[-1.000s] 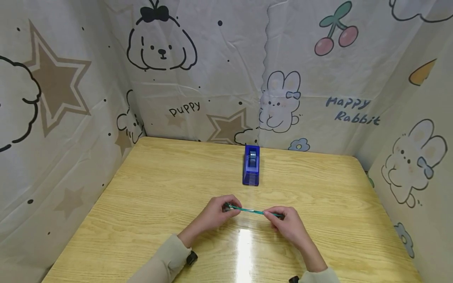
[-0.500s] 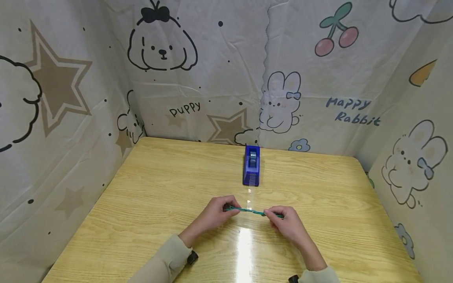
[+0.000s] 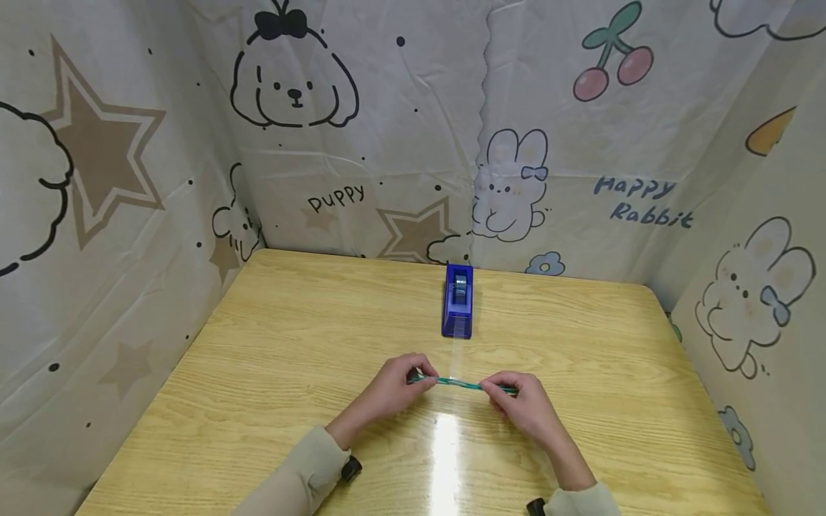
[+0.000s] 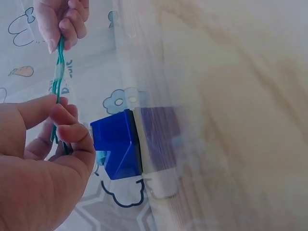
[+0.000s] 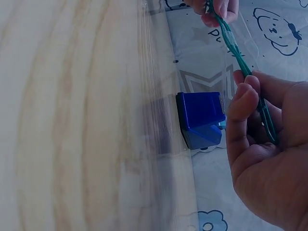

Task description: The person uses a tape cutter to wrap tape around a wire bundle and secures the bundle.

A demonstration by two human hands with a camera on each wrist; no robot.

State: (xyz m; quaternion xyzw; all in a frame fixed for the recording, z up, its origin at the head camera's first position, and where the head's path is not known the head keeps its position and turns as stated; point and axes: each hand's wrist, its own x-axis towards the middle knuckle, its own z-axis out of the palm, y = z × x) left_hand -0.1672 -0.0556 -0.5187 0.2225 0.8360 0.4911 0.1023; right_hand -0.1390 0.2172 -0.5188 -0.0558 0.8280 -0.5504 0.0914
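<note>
Over a wooden table (image 3: 290, 315), a person's left hand (image 3: 396, 385) and right hand (image 3: 524, 403) pinch a looped green cord (image 3: 459, 383) between them as a clear tape strip (image 3: 456, 356), unseen a second ago, spans from the blue tape dispenser (image 3: 458, 307) to the cord's middle, suggesting taping is under way.

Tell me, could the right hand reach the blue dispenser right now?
Probably yes, after letting go: the right hand grips the green bundle. No object seems to block the way to the dispenser; the strip of tape passes to the hand's left.
</note>
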